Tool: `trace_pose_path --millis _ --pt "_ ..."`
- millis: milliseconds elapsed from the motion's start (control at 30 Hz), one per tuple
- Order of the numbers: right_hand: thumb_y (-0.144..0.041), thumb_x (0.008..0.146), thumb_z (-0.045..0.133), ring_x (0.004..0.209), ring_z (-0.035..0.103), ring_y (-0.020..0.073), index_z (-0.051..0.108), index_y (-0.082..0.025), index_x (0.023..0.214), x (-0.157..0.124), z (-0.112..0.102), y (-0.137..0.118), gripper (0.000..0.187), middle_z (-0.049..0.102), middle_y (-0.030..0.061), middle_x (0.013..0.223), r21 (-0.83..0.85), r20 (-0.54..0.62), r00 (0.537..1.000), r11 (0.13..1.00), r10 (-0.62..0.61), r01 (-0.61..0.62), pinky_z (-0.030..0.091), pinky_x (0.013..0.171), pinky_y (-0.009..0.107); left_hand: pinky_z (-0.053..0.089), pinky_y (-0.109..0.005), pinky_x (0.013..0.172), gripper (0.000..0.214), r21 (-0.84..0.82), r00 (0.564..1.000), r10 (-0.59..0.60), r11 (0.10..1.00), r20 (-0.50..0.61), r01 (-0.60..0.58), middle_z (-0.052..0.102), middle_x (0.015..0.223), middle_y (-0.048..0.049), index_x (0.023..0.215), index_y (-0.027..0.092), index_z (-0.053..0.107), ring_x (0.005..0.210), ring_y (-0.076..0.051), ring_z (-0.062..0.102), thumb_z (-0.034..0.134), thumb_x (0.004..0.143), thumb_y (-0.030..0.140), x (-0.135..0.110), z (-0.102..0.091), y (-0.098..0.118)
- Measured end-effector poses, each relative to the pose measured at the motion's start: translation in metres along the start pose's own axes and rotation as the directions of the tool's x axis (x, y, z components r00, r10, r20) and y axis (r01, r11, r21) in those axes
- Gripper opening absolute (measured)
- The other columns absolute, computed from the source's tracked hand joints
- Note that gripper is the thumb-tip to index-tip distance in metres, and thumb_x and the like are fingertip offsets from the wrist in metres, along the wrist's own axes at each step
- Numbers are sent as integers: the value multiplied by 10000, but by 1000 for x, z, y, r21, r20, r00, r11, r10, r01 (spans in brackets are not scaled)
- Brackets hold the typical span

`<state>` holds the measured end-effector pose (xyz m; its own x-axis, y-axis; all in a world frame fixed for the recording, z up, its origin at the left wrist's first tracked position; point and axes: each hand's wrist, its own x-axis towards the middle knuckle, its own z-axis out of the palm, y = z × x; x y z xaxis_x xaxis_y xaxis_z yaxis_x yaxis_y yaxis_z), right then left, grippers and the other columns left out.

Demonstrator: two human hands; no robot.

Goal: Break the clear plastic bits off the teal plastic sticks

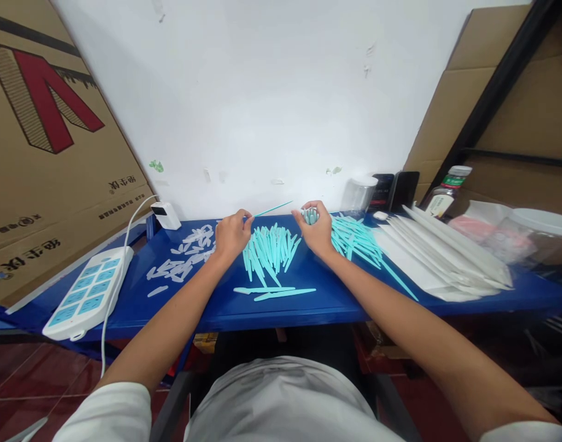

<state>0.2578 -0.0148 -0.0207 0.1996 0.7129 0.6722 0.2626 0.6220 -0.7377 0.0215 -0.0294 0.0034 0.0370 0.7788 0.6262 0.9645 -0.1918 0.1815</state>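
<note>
My left hand [233,234] is closed, pinching one slim turquoise eyebrow razor [274,208] by its end; the razor points right and slightly up. Curled round a small bunch of eyebrow razors [311,215], my right hand [321,232] shows their ends towards me. Between my forearms lies a fanned pile of turquoise razors [271,248], with two single razors [285,294] lying crosswise in front. Another razor pile [357,239] is just right of my right hand. Left of my left hand are scattered small translucent covers [182,261].
A white power strip [89,291] and a small white device [166,215] are at the left of the blue table [303,316]. On the right are flat white packets [446,258], a bottle [446,190] and clear jars [359,195]. A white wall [271,104] stands behind.
</note>
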Motion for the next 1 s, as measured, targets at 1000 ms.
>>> trace_pose_path --millis 1000 --pt "-723 925 550 416 567 140 470 -224 607 13 -10 4 597 550 9 479 26 158 962 973 222 -229 438 464 263 362 -322 671 303 -2 1000 -6 1000 26 6 730 806 -58 1097 239 708 770 -247 675 483 1020 427 0 -1 0"
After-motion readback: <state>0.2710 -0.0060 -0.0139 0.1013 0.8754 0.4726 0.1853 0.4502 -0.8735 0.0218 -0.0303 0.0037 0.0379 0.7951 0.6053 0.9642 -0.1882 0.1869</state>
